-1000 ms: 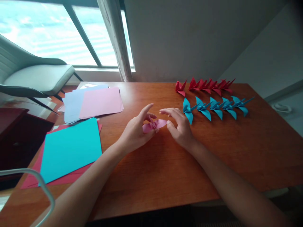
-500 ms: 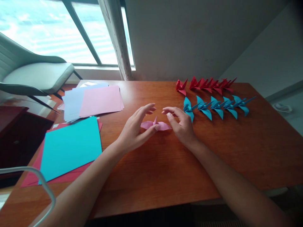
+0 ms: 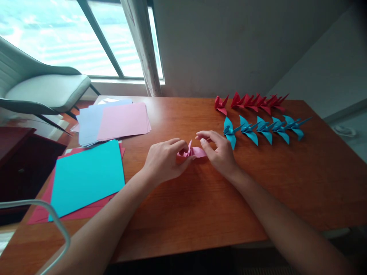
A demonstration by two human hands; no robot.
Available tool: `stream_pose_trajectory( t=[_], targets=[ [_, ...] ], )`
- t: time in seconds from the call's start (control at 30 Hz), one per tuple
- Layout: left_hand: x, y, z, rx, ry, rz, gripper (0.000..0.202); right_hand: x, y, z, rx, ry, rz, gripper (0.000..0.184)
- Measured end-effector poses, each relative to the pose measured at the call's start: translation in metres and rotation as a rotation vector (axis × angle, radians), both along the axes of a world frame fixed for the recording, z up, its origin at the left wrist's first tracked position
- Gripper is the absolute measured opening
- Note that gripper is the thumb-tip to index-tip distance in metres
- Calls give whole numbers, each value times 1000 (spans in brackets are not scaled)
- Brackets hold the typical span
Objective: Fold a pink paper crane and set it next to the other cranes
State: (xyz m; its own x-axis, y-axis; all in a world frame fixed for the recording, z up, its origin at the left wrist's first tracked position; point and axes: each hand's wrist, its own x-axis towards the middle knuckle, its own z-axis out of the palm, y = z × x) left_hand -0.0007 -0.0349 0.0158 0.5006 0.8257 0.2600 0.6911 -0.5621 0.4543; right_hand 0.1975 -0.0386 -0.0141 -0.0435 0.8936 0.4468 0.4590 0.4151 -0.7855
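Left hand (image 3: pixel 165 159) now curling over left wing of pink paper crane (image 3: pixel 198 152), fingers no longer lifting clear. Thumb and fingers closing on paper, so left hand apparently doing handling alone. Right hand (image 3: pixel 220 153) hovering half-curled by right wing tip, gripping nothing visible; contact unclear. Crane sitting on counter (image 3: pixel 183 214), left of teal cranes (image 3: pixel 264 129).

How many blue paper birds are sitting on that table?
5, in one row nearer than the red birds: the first bird beside the right hand, then second, third, fourth and fifth rightward. None seems hidden.
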Motion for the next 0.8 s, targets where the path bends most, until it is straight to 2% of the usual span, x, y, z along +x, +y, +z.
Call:
stream_pose_trajectory(
  t=[0.07,0.2,0.3,0.43,0.63,0.8],
  targets=[
    [0,0,-2,7,-16,-1,13,0,-1,1,-7,-8,5,19],
    [-1,3,-6,12,-78,4,15,-1,-2,4,0,-7,28,19],
    [-2,6,-6,-10,-189,8,15,0,-3,6,-20,22,45,18],
    [-2,9,-3,-161,-403,30,12,1,-4,6,-93,107,75,15],
    [0,11,2,-466,-614,15,18,-1,-5,4,-157,160,76,13],
    [1,10,5,-559,-699,39,21,-3,-4,3,-255,282,90,13]
  ],
)
